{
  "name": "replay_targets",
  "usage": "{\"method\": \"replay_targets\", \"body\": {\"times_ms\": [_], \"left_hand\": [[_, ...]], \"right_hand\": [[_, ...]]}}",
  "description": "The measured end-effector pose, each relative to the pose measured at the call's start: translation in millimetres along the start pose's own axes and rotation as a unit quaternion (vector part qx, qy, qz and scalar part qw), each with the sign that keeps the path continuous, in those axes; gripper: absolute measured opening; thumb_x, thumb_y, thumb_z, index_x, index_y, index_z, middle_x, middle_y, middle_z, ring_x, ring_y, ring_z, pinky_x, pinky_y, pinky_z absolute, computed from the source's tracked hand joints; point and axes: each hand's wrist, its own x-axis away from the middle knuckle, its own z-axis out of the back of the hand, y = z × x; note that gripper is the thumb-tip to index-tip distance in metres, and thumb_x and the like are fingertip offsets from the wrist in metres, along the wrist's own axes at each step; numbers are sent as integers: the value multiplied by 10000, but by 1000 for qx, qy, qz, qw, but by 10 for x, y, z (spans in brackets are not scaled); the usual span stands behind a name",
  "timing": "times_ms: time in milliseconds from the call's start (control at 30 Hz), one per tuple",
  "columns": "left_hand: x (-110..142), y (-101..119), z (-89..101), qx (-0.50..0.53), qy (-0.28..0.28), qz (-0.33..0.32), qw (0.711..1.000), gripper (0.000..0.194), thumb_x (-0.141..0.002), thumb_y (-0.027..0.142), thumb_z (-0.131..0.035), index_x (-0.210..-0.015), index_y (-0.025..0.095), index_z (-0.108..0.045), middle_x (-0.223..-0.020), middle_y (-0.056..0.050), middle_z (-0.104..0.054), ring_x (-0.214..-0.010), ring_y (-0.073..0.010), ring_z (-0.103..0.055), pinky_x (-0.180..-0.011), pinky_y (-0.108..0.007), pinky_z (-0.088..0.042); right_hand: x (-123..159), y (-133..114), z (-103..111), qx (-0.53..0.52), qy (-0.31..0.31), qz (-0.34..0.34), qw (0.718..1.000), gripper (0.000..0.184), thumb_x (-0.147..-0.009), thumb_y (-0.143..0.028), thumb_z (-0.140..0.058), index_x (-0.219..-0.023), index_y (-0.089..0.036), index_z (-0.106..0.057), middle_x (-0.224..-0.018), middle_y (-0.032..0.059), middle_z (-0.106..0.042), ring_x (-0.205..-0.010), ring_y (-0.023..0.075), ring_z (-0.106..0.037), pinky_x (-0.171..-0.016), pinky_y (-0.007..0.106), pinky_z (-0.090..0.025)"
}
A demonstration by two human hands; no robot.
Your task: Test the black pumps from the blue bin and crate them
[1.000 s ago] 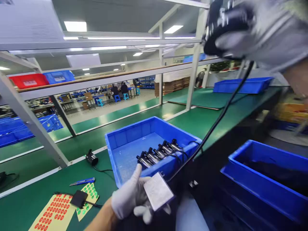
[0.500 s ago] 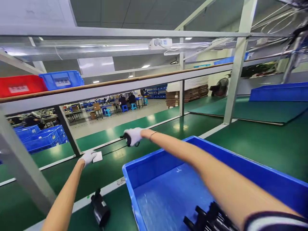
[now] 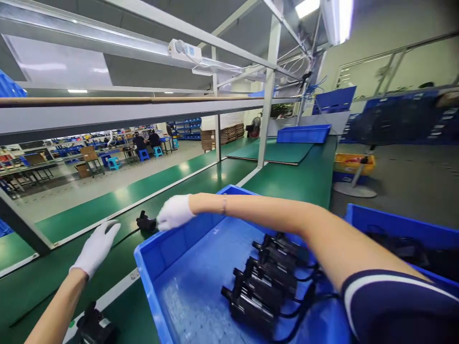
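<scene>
Head view, left hand (image 3: 95,248): white-gloved, over the left part of the green counter (image 3: 186,193); thumb and fingers apart in a loose curve, beside a thin black cable (image 3: 125,237).
Right hand (image 3: 174,212): white-gloved, reaching across the blue bin (image 3: 193,286), back of the glove up; fingers bent and held together, their tips at the right end of the black device (image 3: 145,222). Whether they are closed on it cannot be told.
Black device: on the counter, between the two hands, just beyond the left far part of the bin; the cable runs from it toward the left hand.
Blue bin: near center, with a cluster of black housings (image 3: 258,286) in its right part, their cords toward the right.
Near left: a spare black housing (image 3: 95,327) on the counter, left of the bin.
Right side: a second bin (image 3: 405,226), blue, with dark items inside.
</scene>
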Motion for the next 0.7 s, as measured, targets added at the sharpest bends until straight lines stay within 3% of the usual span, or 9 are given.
{"method": "replay_targets", "body": {"times_ms": [67,167,233,300,367,467,533,600,700], "left_hand": [[384,461,-16,76,-13,-54,996,612,-930,581,-298,-1347,198,-528,-1480,-73,-556,-1376,-265,-490,-1169,-380,-356],[1031,1088,-107,171,-69,-113,976,600,-873,611,-403,-1274,205,-588,-1401,-79,-625,-1329,-292,-531,-1165,-423,-370],[1430,1382,-160,190,-107,-125,968,584,-856,608,-435,-1246,209,-610,-1391,-87,-630,-1327,-302,-531,-1170,-440,-364],[1775,1557,-190,214,-133,-122,960,572,-871,606,-441,-1251,213,-609,-1417,-95,-607,-1356,-306,-504,-1188,-453,-336],[2053,1649,-218,262,-146,-100,949,588,-892,621,-454,-1306,220,-572,-1477,-105,-553,-1399,-309,-463,-1207,-464,-306],[2337,1787,-313,395,-134,-34,908,679,-898,603,-532,-1438,204,-432,-1590,-144,-408,-1466,-298,-383,-1227,-461,-276],[2451,1964,-413,492,-121,-7,862,709,-895,544,-604,-1468,189,-383,-1608,-161,-374,-1484,-283,-355,-1229,-447,-274],[2548,2216,-515,579,-118,-24,807,636,-884,503,-660,-1404,191,-470,-1522,-148,-498,-1433,-279,-432,-1205,-443,-323],[2755,2628,-594,699,-125,-72,700,462,-858,489,-708,-1188,173,-641,-1183,-93,-719,-1132,-253,-667,-1050,-422,-507]], "right_hand": [[558,92,-245,59,-106,7,993,234,-927,-376,-697,-926,-142,-695,-952,45,-726,-891,182,-691,-859,398,-571],[1225,199,-765,96,-218,5,971,272,-919,-393,-706,-1018,-140,-698,-938,34,-723,-833,168,-695,-798,367,-587],[1485,220,-1038,114,-228,4,967,292,-939,-371,-684,-1120,-142,-672,-1001,48,-717,-855,172,-696,-786,362,-592],[1635,195,-1139,133,-203,12,970,289,-957,-347,-658,-1163,-146,-653,-1051,58,-705,-888,178,-691,-798,369,-590],[1756,120,-1042,149,-153,28,976,262,-967,-339,-641,-1149,-150,-655,-1055,55,-698,-898,180,-683,-809,374,-583],[2017,-91,-615,167,-20,39,985,217,-990,-300,-593,-1127,-144,-655,-1044,67,-689,-912,197,-666,-820,391,-557],[2267,-283,-268,158,84,38,983,202,-1002,-273,-555,-1106,-135,-661,-1032,94,-687,-921,220,-652,-825,400,-527],[2554,-477,10,128,173,44,975,189,-986,-276,-571,-1074,-145,-675,-1024,104,-690,-937,234,-640,-844,394,-497],[2991,-690,109,47,291,50,954,207,-907,-340,-672,-1033,-176,-689,-1009,77,-689,-973,235,-632,-903,379,-474]]}}
